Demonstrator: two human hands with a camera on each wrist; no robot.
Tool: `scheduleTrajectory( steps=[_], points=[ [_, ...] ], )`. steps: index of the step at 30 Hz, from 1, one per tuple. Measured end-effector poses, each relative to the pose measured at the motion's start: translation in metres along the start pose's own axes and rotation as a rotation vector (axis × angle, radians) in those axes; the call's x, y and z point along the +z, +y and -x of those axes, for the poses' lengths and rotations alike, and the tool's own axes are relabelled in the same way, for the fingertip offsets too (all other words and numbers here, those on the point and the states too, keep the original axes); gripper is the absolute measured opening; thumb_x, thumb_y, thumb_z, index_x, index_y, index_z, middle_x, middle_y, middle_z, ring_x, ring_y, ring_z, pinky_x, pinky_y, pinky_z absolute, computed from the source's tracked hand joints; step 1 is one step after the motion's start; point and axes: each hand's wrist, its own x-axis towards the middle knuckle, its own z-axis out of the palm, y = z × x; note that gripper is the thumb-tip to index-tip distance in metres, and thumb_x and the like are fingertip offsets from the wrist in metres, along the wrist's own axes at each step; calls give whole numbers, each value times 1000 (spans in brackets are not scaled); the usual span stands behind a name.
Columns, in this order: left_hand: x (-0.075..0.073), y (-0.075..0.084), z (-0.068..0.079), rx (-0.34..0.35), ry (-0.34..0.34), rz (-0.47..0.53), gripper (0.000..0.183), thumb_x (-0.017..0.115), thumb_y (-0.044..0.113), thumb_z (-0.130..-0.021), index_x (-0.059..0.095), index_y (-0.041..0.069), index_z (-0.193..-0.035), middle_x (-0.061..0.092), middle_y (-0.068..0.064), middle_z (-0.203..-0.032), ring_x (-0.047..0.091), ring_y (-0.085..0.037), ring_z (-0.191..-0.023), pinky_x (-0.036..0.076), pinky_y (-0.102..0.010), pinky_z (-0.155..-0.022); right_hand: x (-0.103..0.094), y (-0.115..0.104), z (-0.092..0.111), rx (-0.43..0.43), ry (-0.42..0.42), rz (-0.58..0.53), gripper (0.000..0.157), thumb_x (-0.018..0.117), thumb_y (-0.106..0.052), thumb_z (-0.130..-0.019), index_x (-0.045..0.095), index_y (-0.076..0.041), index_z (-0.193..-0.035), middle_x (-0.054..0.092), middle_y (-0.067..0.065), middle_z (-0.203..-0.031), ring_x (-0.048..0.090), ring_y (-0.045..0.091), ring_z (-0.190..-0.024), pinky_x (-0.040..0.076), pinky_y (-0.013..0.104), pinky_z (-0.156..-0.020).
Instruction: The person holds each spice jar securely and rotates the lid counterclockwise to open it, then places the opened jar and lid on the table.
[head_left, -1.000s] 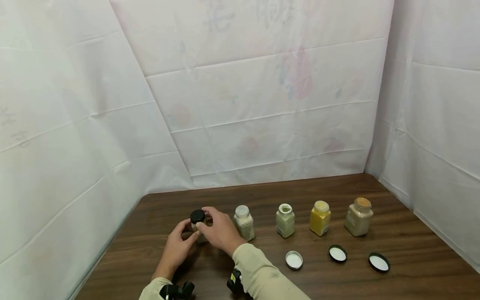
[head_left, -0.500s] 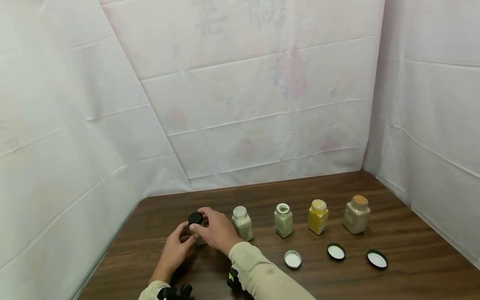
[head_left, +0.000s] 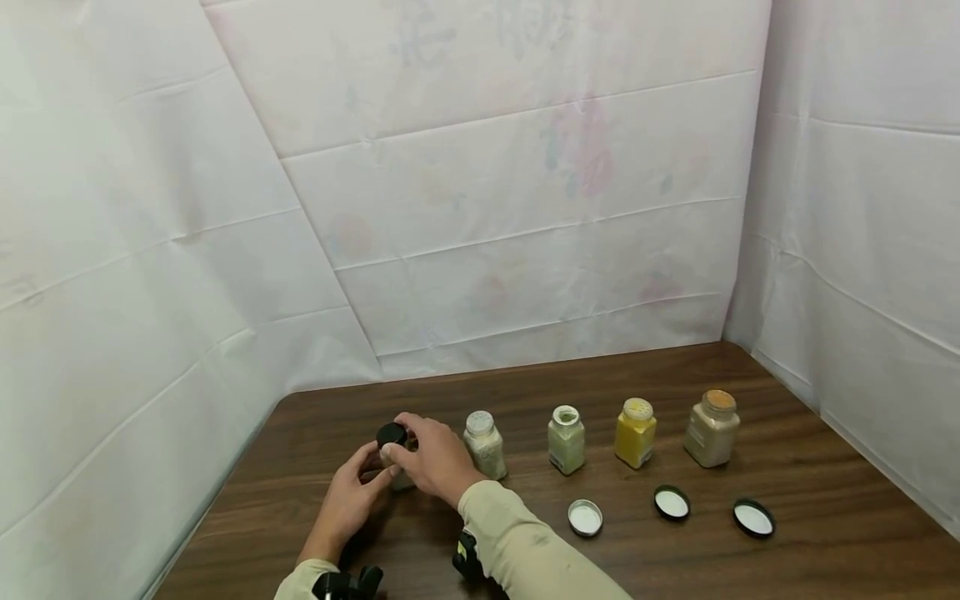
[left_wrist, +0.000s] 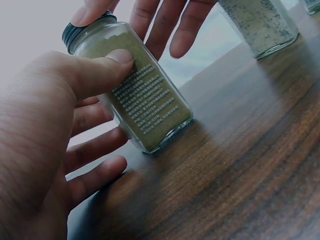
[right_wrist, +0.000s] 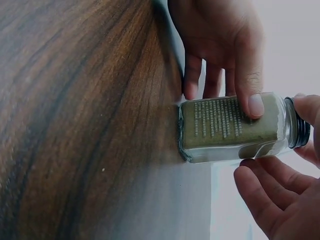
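Note:
A square glass spice jar (left_wrist: 142,95) of greenish-brown powder stands upright on the table, white print on its side. My left hand (head_left: 348,504) holds its body, thumb on the printed face and fingers behind, as the left wrist view shows. With thumb and fingers my right hand (head_left: 435,458) pinches the black screw lid (head_left: 392,435), which sits on the jar's neck. In the right wrist view the other right fingers (right_wrist: 267,187) extend beside the glass. Right of my right hand stands a jar of pale flakes (head_left: 485,446) with a perforated white top.
Farther right on the wooden table (head_left: 525,567) stand a pale green jar (head_left: 567,442), a yellow jar (head_left: 636,435) and a tan jar (head_left: 711,431), all without outer lids. Three loose lids lie upturned before them, the nearest a silvery lid (head_left: 585,518). White sheeting (head_left: 487,208) surrounds the table.
The head view has shifted slightly since the first frame. Both hands keep their hold on the jar and lid, with only slight finger movement.

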Motion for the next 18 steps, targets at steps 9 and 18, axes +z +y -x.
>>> scheduleTrajectory(
  steps=[9, 18],
  points=[
    [1, -2, 0, 25, 5, -18, 61, 71, 39, -94, 52, 10, -144, 63, -10, -129, 59, -29, -117, 48, -49, -96, 0, 1, 1, 23, -48, 81, 48, 52, -50, -102, 49, -31, -146, 61, 2, -117, 58, 8, -81, 47, 27, -65],
    [0, -5, -1, 23, 5, -15, 62, 72, 42, -92, 54, 12, -143, 64, -10, -127, 60, -28, -116, 48, -50, -97, -2, 2, -1, -6, -66, 92, 43, 49, -48, -104, 49, -31, -143, 59, 3, -113, 54, 8, -75, 45, 28, -63]
  ],
)
